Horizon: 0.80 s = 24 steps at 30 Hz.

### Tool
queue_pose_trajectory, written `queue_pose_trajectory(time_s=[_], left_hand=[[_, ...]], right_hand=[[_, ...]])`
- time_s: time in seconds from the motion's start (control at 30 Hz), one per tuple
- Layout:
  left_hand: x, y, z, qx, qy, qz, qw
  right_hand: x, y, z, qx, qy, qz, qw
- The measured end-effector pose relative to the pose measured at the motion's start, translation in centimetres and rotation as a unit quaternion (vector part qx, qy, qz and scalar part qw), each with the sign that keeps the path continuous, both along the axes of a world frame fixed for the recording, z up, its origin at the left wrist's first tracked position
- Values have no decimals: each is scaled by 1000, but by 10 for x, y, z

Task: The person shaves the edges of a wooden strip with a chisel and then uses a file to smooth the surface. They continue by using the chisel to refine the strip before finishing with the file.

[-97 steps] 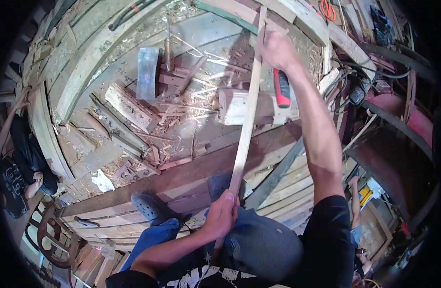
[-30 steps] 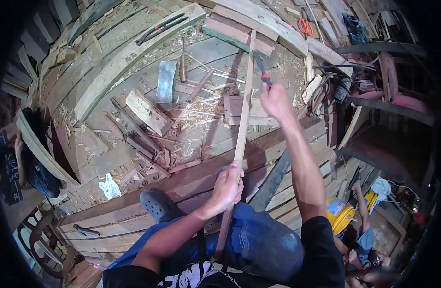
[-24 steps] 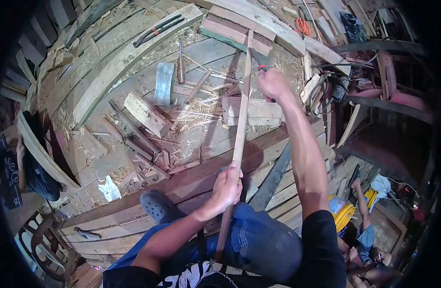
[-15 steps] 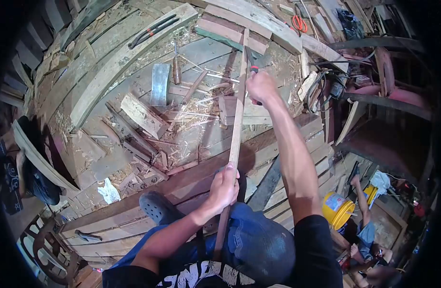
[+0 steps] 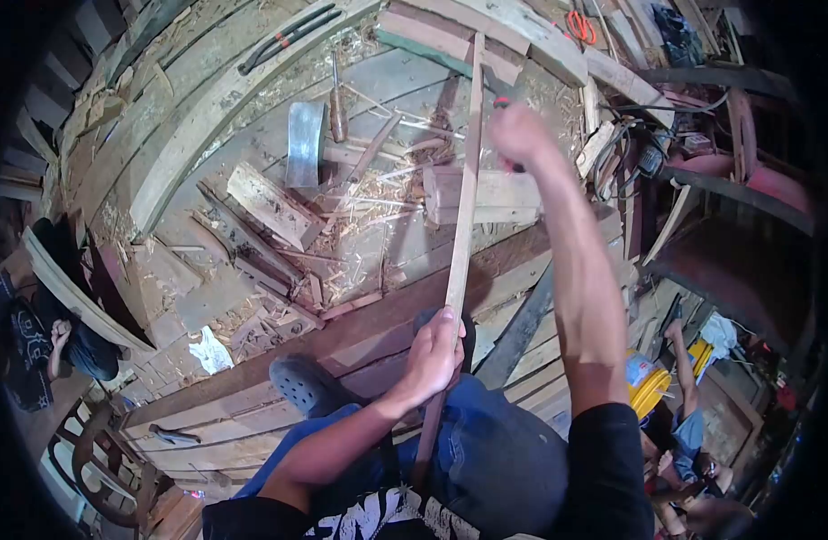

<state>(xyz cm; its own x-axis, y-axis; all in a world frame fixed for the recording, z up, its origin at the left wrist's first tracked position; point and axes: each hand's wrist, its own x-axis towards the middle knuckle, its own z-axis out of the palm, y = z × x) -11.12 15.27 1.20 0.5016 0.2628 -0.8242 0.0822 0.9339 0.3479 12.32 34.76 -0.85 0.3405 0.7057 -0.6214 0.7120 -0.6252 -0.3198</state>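
Note:
My left hand (image 5: 434, 355) is closed round a long, thin wooden strip (image 5: 465, 216). The strip runs from my lap up toward stacked wood at the top, its far end resting against that stack. My right hand (image 5: 522, 135) grips a tool with a red and black handle (image 5: 501, 104), just right of the strip's upper part. Hand and tool are smeared by motion, and the blade can hardly be made out. Below the right hand lies a wood block (image 5: 486, 196). Left of the strip are a curved metal plate (image 5: 305, 146) and a wooden-handled chisel-like tool (image 5: 338, 112).
Shavings and offcuts (image 5: 274, 205) litter the floor. A curved beam (image 5: 184, 148) carries long-handled pliers-like tools (image 5: 288, 38). Orange-handled scissors (image 5: 580, 27) lie at the top. Cables (image 5: 603, 166) and a yellow bucket (image 5: 646, 387) are right. Other people's limbs (image 5: 687, 378) show at both sides.
My right hand has moved slightly up and away from the strip, rightward, with the tool. The left hand keeps its hold on the strip. The whole view has shifted a little.

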Motion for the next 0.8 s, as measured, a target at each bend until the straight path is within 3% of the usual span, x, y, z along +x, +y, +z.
queue_pose_trajectory(time_s=[0.1, 0.17, 0.2, 0.33, 0.43, 0.57, 0.63, 0.77, 0.8], left_hand=[[1, 4, 7, -19, 6, 7, 1000], [3, 3, 6, -12, 7, -2, 1000], [3, 3, 4, -6, 7, -2, 1000], [2, 3, 7, -2, 14, -1, 1000], [3, 2, 6, -23, 19, 1, 1000], [1, 0, 1, 38, 15, -14, 999], [1, -1, 8, 11, 15, -6, 1000], [3, 1, 3, 31, 27, -13, 999], [3, 1, 3, 22, 22, -6, 1000]], right_hand=[[-4, 5, 28, -49, 19, -21, 998], [-2, 1, 20, -33, -53, 27, 998], [-8, -5, 12, 28, -14, -28, 999], [-1, -4, -10, 4, 33, -80, 996], [1, 12, -20, 4, -67, 7, 998], [0, 20, -3, -41, 18, -42, 998], [4, 17, -9, -46, 14, -45, 998], [0, 4, -19, 8, -41, -25, 999], [-4, 2, -18, 18, 5, -85, 996]])
